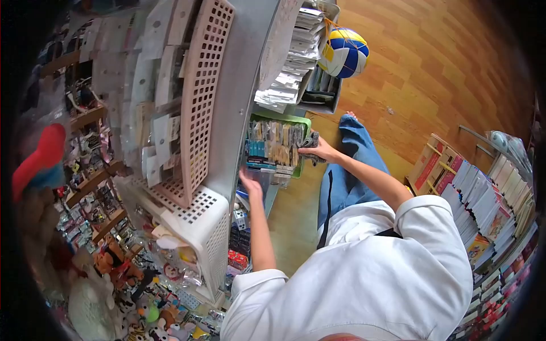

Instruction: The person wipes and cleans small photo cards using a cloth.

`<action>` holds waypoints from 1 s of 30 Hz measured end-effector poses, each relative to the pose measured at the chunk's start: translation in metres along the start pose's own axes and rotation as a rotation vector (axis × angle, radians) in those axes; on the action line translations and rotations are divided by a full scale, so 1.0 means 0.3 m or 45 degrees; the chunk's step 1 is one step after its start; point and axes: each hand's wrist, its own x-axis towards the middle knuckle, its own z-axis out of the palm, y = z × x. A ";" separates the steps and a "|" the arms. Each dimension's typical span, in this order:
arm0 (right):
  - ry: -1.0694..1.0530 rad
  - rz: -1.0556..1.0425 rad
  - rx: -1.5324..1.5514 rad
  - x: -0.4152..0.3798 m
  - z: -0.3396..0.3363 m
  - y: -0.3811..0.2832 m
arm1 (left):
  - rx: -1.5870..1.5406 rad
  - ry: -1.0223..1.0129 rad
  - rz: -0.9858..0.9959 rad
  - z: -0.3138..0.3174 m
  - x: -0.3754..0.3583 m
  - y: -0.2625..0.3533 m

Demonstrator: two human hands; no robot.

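A green basket (307, 123) on a lower shelf holds rows of small packaged items (276, 142) in clear wrappers, some with blue and teal labels. My right hand (323, 150) is closed around a crumpled dark grey cloth (312, 146), which touches the basket's outer side. At the basket's near left corner is my left hand (250, 183), its fingers stretched out beside the packets and partly hidden by the shelf edge. I see nothing held in it.
White perforated baskets (213, 219) stand on the grey shelf (230, 85) at left. Stacked white packets (293, 62) and a netted volleyball (347, 52) are beyond. Books (478, 199) line the right side. Boxed goods (239, 241) sit below my left forearm.
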 end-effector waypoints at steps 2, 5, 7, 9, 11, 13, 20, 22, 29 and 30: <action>0.015 0.031 0.070 -0.053 0.030 0.004 | 0.642 0.214 0.196 0.219 -0.049 0.156; 0.073 -0.021 0.045 0.025 -0.016 0.004 | 0.823 -0.213 0.066 0.400 0.048 0.208; 0.130 -0.062 0.017 0.016 -0.003 0.047 | 0.772 -0.213 0.095 0.420 0.059 0.191; 0.171 -0.070 0.031 0.006 0.007 0.063 | 0.721 -0.234 0.134 0.444 0.033 0.183; 0.249 -0.114 0.031 0.001 0.038 0.073 | 0.846 -0.088 0.010 0.490 -0.008 0.186; 0.330 -0.210 0.007 -0.009 0.064 0.099 | 0.847 -0.276 0.021 0.362 0.111 0.157; 0.369 -0.380 0.064 -0.129 0.062 0.128 | 0.861 -0.219 0.257 0.338 0.088 0.061; 0.415 -0.431 0.103 -0.202 0.028 0.146 | 0.816 -0.272 0.183 0.428 -0.049 0.020; 0.706 -0.264 0.377 -0.613 -0.154 0.261 | 0.983 -0.499 -0.033 0.623 -0.354 -0.265; 0.728 -0.263 0.378 -0.665 -0.191 0.309 | 1.018 -0.529 -0.044 0.637 -0.360 -0.337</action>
